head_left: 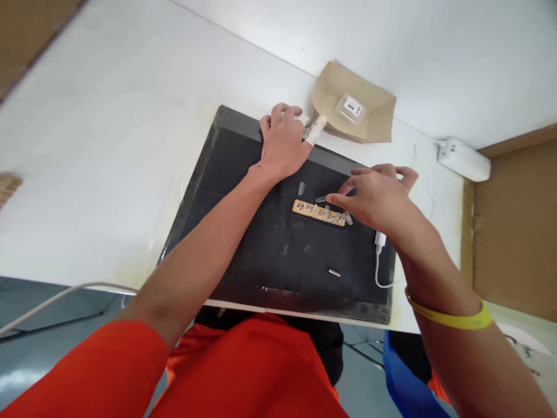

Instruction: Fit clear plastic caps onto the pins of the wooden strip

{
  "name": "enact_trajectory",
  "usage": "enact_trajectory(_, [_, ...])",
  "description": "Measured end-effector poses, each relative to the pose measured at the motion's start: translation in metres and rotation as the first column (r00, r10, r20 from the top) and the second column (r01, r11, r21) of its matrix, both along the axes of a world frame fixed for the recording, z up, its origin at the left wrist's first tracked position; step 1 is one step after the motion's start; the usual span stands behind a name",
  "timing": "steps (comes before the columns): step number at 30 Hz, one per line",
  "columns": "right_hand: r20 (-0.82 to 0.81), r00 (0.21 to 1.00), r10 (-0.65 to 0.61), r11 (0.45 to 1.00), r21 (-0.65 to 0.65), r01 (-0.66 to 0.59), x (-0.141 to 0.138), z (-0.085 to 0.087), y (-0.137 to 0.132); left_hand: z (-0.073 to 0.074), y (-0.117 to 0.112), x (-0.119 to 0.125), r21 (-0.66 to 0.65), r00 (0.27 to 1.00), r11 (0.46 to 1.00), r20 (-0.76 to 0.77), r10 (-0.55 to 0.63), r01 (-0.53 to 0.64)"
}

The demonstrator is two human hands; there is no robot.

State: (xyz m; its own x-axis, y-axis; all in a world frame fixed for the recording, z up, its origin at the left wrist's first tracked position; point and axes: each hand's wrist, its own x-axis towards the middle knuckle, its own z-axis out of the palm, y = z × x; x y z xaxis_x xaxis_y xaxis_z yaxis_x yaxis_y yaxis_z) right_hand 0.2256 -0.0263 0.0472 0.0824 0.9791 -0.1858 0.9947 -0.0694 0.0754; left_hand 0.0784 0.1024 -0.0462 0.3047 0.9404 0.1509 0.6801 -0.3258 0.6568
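My left hand (pixel 282 136) is at the far edge of the black mat (pixel 256 249), beside a brown paper tray (pixel 378 125). Its fingers are bent but apart, white covers on the thumb and a finger. My right hand (pixel 378 197) is closed at the thumb and fingertips on a clear false nail tip (pixel 321 199), just above a narrow wooden strip (pixel 315 212). Along that strip sit several small shiny metal pieces, with clear nail tips lying at its right end. Another loose nail tip (pixel 301 188) lies on the mat between my hands.
A small clear box (pixel 350 108) with a white item sits in the paper tray. A short metal bar (pixel 334 272) lies on the near part of the mat. At the right are a white cable plug (pixel 380 241) and a white power block (pixel 463 158).
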Motion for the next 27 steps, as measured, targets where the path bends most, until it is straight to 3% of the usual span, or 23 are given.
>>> enact_trajectory(5, [0.025, 1.0, 0.001, 1.0, -0.001, -0.001, 0.003, -0.017, 0.01, 0.006, -0.004, -0.003, 0.046, 1.0, 0.999, -0.002, 0.014, -0.014])
enact_trajectory(10, [0.052, 0.998, 0.041, 0.999, 0.016, -0.042, -0.004, -0.021, 0.02, 0.01, -0.006, -0.003, 0.036, 0.999, 0.999, -0.023, 0.037, -0.036])
enact_trajectory(20, [0.125, 0.985, 0.116, 0.991, -0.08, -0.107, -0.023, -0.013, 0.024, 0.005, -0.007, -0.002, 0.105, 0.996, 0.992, 0.066, 0.061, -0.068])
enact_trajectory(27, [0.047, 0.999, 0.008, 0.983, -0.184, 0.001, -0.026, 0.003, 0.038, 0.011, -0.01, -0.002, 0.104, 0.997, 0.992, 0.028, 0.075, -0.078])
